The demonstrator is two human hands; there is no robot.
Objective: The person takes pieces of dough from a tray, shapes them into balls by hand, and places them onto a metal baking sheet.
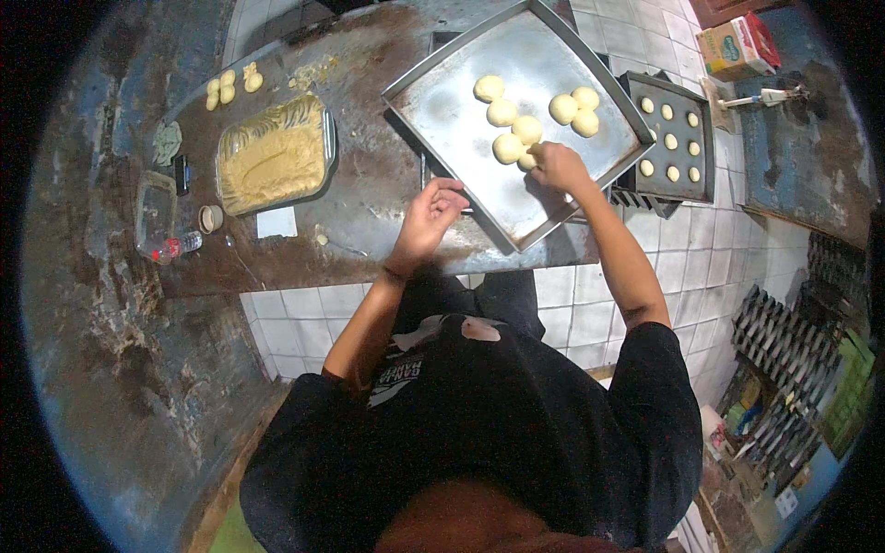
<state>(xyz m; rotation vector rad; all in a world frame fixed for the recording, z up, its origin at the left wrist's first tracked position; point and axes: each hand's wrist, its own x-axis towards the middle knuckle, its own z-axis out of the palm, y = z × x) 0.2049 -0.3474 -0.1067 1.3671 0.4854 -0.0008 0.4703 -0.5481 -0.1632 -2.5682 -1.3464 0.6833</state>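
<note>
A large square metal tray [452, 88] lies turned cornerwise on the table, with several pale yellow dough balls [501, 112] grouped on it. My right hand [560, 170] reaches over the tray, its fingers closed on a small dough ball [526, 160] at the near end of one group. That ball is partly hidden by the fingertips. Beside the tray's near left wall is my left hand [431, 221], palm turned up and fingers loosely bent and apart, holding nothing. A second cluster of dough balls [584, 122] sits farther right on the tray.
On the left stands a glass dish [332, 152] of yellow dough or filling, near shaped dough pieces [252, 77], a phone [182, 174], a small cup [211, 218] and a plastic bottle [189, 241]. A darker tray [680, 157] with small dough balls stands at right, below a carton [737, 48].
</note>
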